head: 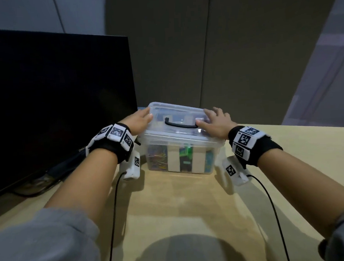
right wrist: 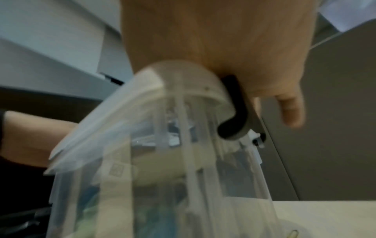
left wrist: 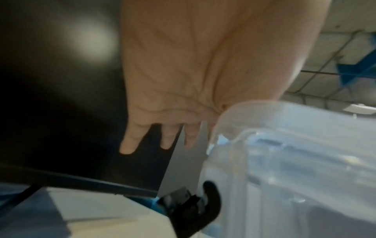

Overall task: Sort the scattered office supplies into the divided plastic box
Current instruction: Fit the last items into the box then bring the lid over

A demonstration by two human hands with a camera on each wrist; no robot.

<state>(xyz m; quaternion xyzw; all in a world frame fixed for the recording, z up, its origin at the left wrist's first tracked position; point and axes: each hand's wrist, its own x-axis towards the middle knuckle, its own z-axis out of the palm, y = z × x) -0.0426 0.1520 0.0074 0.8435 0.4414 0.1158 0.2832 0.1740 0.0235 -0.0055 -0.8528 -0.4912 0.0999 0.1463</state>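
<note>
Head view: the clear plastic box [head: 183,149] sits on the far part of the surface [head: 191,205], right of a dark monitor [head: 56,100]; my left hand [head: 137,120] and right hand [head: 216,122] rest on the lid's two ends, fingers straight, nothing gripped; sorted supplies show through the wall.

Left wrist view: fingers [left wrist: 128,141] spread past the lid corner.

Right wrist view: palm beside the black handle [right wrist: 236,109]; I'd press evenly on both ends.
</note>
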